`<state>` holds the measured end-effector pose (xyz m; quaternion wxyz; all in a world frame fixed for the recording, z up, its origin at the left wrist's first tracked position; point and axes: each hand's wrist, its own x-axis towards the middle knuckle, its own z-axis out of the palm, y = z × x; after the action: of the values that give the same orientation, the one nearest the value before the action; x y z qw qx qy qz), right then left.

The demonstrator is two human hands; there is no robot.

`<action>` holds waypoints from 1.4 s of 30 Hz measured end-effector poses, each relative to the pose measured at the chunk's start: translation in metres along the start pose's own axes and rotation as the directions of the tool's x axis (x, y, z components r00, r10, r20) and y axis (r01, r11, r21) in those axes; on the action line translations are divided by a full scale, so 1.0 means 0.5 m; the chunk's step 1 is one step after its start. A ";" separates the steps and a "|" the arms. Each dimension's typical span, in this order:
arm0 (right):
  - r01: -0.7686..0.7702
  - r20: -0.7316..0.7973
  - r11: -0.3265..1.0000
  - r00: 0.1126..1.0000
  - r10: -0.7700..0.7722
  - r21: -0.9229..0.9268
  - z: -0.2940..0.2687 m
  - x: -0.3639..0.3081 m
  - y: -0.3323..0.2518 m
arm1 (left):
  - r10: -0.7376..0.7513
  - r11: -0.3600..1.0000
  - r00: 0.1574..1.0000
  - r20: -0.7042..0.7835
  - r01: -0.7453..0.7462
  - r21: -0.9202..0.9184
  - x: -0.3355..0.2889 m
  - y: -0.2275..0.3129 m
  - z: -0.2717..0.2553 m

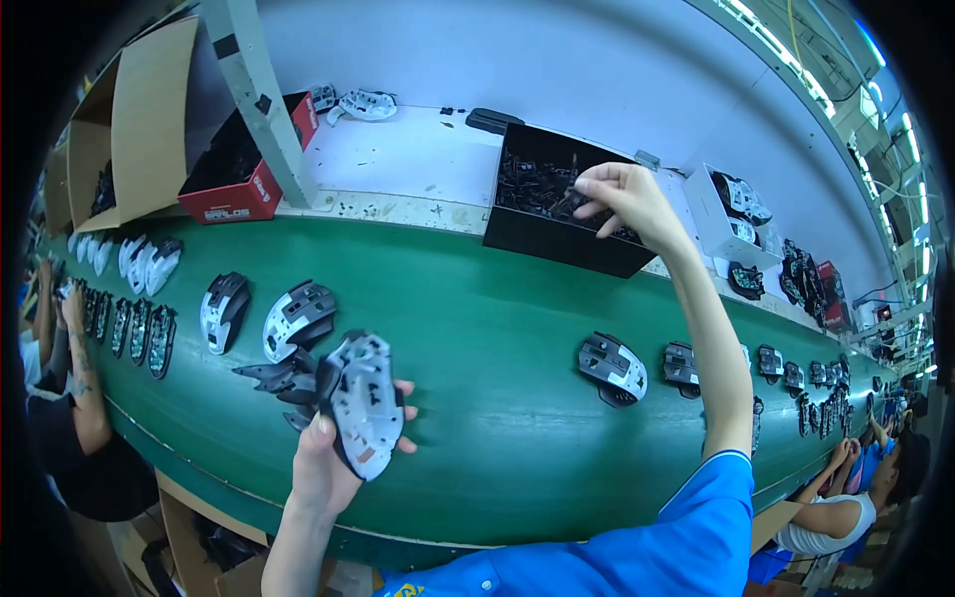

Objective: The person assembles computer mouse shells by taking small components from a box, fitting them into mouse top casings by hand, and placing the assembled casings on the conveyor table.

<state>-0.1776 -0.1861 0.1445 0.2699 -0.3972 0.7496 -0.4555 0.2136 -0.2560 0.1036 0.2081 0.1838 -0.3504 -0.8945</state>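
My left hand (323,470) grips a computer mouse shell (360,403), its whitish inner side with holes and pegs turned up. The thumb lies along its near left edge, and fingertips show past the right edge. Beside that shell, dark grey mouse parts (281,376) lie on the green table. Farther off, my right hand (632,204) reaches over a black box (567,247) filled with small black parts (532,184). Its thumb and forefinger are drawn together at the box's middle; what they pinch is too small to make out. The other fingers are bent.
Grey-and-white mouse shells (225,310) stand left, another shell (612,368) right, on the green table (477,348). Rows of circuit-board assemblies (161,338) lie far left. A red box (234,194) and a white box (718,214) sit along the back shelf. People (846,512) work at both sides.
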 end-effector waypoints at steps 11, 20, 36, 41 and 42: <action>0.104 -0.093 0.965 0.992 -0.084 0.243 0.055 -0.055 -0.006 | -0.111 0.990 0.988 0.112 0.120 -0.080 -0.035 -0.032 0.037; -0.153 0.303 0.910 0.952 0.032 0.386 0.239 -0.208 0.015 | -0.056 0.989 0.997 0.062 0.064 -0.135 -0.091 -0.028 -0.003; 0.939 0.689 -0.083 0.183 -0.701 -0.334 0.277 -0.396 -0.144 | -0.330 0.905 0.942 0.058 0.299 0.301 -0.113 -0.032 0.030; 0.926 0.791 -0.213 0.129 -0.598 -0.312 0.269 -0.421 -0.169 | -0.380 0.846 0.921 0.089 0.308 0.436 -0.119 -0.030 0.027; 0.923 0.811 -0.223 0.140 -0.568 -0.315 0.269 -0.425 -0.174 | -0.361 0.822 0.929 0.079 0.277 0.498 -0.121 -0.024 0.037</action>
<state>0.0706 -0.0937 0.1724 -0.1684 -0.9187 0.3570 -0.0150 0.2532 -0.2074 0.1190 -0.0275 0.2086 -0.5409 -0.8143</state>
